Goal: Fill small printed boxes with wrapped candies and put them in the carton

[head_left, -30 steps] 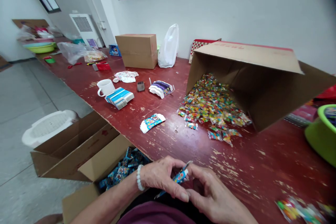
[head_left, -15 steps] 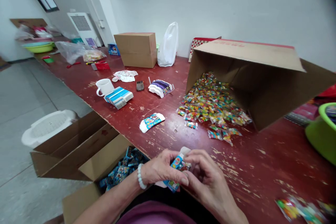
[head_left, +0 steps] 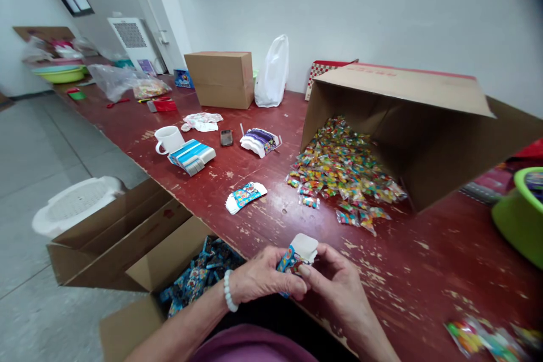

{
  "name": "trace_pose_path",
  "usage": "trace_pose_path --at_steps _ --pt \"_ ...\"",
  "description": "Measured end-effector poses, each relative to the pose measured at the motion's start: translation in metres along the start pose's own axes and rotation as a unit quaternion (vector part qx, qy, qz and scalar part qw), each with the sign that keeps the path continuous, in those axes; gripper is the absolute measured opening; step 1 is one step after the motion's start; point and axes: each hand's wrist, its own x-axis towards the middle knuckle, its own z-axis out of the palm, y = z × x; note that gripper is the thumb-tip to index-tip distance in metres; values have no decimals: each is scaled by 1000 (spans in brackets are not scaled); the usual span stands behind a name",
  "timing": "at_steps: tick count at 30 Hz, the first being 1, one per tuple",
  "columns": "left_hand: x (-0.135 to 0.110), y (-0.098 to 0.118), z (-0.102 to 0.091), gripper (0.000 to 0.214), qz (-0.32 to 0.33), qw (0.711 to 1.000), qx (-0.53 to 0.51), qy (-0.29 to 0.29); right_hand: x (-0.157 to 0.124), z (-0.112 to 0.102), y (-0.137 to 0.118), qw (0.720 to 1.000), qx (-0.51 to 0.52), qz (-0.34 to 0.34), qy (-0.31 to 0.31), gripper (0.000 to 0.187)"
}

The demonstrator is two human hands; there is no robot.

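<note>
Both my hands hold a small blue printed candy box (head_left: 289, 261) over the near edge of the table. My left hand (head_left: 265, 277), with a pale bead bracelet on its wrist, wraps round the box's left side. The thumb and fingers of my right hand (head_left: 333, 277) grip its right side by the white flap at the top, which stands up. The inside of the box is hidden. Further in lies a flat stack of similar blue cartons (head_left: 246, 197). Wrapped candies (head_left: 339, 161) spill from a large tipped cardboard box (head_left: 441, 164) onto the table.
Below the table's left edge, an open carton (head_left: 165, 226) holds many blue packets (head_left: 201, 277). A white mug (head_left: 168, 139), a blue striped pack (head_left: 192, 156), a purple carton stack (head_left: 259, 141) and a closed cardboard box (head_left: 218, 80) stand further back. A green basin (head_left: 517, 226) is at right.
The box in my hands has turned more upright, and its white flap shows more. My right hand has shifted from over the top to gripping the box's right side.
</note>
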Motion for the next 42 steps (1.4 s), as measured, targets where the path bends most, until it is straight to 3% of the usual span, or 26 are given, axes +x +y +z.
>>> trace_pose_path --at_steps 4,12,19,28,36,39,42 --pt "0 -7 -1 35 5 1000 -9 -15 -1 1 -3 1000 -12 -8 -2 31" --pt "1 -10 12 36 18 999 -14 23 -2 2 -1 999 33 11 3 28" --pt "3 -4 21 32 14 996 -57 74 -2 7 -2 999 22 -23 36 34" --pt "2 -2 16 18 6 999 8 44 -2 7 6 994 -22 -49 98 34" --pt "-2 -9 13 41 123 976 85 160 2 1 -2 993 -26 -47 103 26" --pt "-5 -13 15 46 137 973 64 174 3 4 1 994 -25 -48 98 29" --pt "-6 -13 17 68 140 976 36 163 4 10 4 988 -8 -62 138 39"
